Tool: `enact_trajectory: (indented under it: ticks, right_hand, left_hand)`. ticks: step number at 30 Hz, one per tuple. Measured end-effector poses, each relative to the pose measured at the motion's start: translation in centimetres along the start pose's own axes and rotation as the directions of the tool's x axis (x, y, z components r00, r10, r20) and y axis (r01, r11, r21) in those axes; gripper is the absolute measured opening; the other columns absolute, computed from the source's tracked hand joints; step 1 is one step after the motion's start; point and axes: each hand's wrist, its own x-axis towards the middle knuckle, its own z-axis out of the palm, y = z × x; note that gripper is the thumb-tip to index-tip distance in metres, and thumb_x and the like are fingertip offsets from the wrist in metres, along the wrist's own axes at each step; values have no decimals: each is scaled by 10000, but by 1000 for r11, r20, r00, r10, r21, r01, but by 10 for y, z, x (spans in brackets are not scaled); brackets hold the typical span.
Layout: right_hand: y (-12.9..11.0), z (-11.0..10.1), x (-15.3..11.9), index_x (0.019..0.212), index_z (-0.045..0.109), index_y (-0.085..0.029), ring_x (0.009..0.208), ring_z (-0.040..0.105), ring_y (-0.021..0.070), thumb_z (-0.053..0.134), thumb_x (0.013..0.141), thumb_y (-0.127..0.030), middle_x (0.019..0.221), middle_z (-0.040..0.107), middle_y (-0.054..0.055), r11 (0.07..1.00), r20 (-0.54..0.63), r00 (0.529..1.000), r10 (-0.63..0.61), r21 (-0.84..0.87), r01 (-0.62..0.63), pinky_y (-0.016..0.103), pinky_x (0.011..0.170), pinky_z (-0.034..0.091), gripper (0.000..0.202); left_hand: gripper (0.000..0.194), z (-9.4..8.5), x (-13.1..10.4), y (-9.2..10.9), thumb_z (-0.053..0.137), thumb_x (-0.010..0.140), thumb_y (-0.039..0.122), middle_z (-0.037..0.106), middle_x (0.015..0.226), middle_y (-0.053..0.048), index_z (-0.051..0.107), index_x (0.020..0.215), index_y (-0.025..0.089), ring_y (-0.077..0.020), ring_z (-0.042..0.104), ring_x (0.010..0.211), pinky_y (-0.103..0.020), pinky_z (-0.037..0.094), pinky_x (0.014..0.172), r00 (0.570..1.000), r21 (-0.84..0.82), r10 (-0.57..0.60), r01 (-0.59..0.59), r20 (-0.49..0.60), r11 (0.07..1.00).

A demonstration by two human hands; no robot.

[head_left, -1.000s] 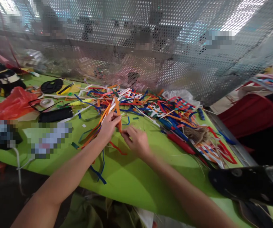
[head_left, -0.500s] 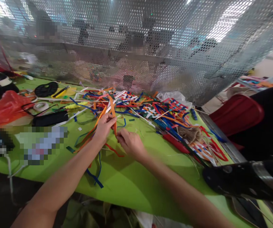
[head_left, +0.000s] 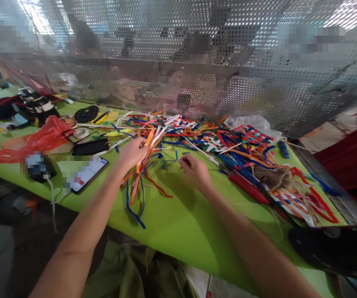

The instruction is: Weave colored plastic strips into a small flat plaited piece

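My left hand (head_left: 134, 152) is closed round a bundle of narrow strips (head_left: 149, 145), orange, white and blue, above the green table (head_left: 178, 231). Loose ends of orange, blue and red strips hang and spread below it. To the right, apart from the bundle, my right hand (head_left: 194, 167) has its fingers curled together over the table. Whether anything small is between those fingertips cannot be made out. Behind both hands lies a heap of coloured strips and woven pieces (head_left: 211, 142).
A lit phone (head_left: 89, 173), a black case (head_left: 90, 146), tape (head_left: 80, 133) and a red plastic bag (head_left: 46, 138) lie left. Brown twine (head_left: 273, 177) and a red-handled tool (head_left: 248, 188) lie right. A perforated metal screen (head_left: 166, 62) stands behind, with people beyond.
My right hand has let go of the orange strip and moved right, away from the bundle. The strips in my left hand now hang lower. The view has turned left.
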Motion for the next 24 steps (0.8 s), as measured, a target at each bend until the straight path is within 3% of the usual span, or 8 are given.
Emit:
enact_trajectory:
  ticks: [2,4,7,11,13,15,19,24]
  right_hand:
    - [9,3,4,896,633,-222,652,620,178,486,915,-341,764,716,35,997,9,1000,9,-82,-8,263,610,373,190]
    - [16,5,5,923,658,-227,690,628,194,477,916,-333,796,727,43,986,10,1000,4,-165,-3,272,609,359,210]
    - [20,6,6,956,680,-230,750,642,208,468,925,-324,847,740,54,967,4,1000,-29,-252,29,278,618,350,234]
    - [19,5,5,986,690,-223,790,654,207,456,946,-313,935,756,69,947,13,998,-65,-315,66,280,622,350,255]
    - [18,5,4,1005,690,-224,801,658,202,445,956,-306,975,760,66,937,18,996,-86,-337,87,279,626,353,263]
    - [16,5,3,1020,690,-227,799,660,198,438,965,-302,987,762,62,924,31,994,-104,-368,108,279,626,351,268]
    - [10,4,1,1036,691,-234,780,653,192,430,972,-301,991,763,62,896,67,991,-117,-423,134,283,611,336,277]
    - [4,-1,-1,1044,690,-219,777,641,189,384,994,-312,1025,759,71,878,114,984,-139,-445,176,290,615,328,324]
  left_hand:
    - [281,-4,-8,-3,526,897,320,749,962,-59,725,1072,226,-247,688,895,-292,468,757,999,266,-17,6,41,964]
    - [367,-3,-14,-7,499,939,439,731,1110,-92,709,1158,232,-278,677,1027,-316,483,841,997,402,-7,-23,74,915]
    - [593,3,-22,-11,434,936,646,662,1292,-128,625,1311,228,-312,636,1158,-359,484,931,995,461,-32,-14,92,887]
    - [744,19,-29,-9,405,888,765,676,1259,-136,490,1423,254,-340,651,1138,-400,505,916,978,472,-96,-2,184,881]
    - [757,30,-32,-6,494,879,713,656,1282,-151,413,1474,252,-356,631,1171,-422,504,931,975,506,-74,-42,208,861]
    - [737,40,-32,-5,583,891,550,615,1332,-167,348,1513,231,-350,587,1239,-417,496,961,983,539,-50,-56,179,841]
    - [705,50,-26,-4,550,898,225,628,1296,-172,270,1545,197,-300,611,1214,-363,502,947,992,512,-66,0,110,859]
    - [733,51,-15,-3,509,851,91,624,1289,-206,289,1546,167,-315,670,1118,-363,521,897,991,472,-47,-17,125,882]
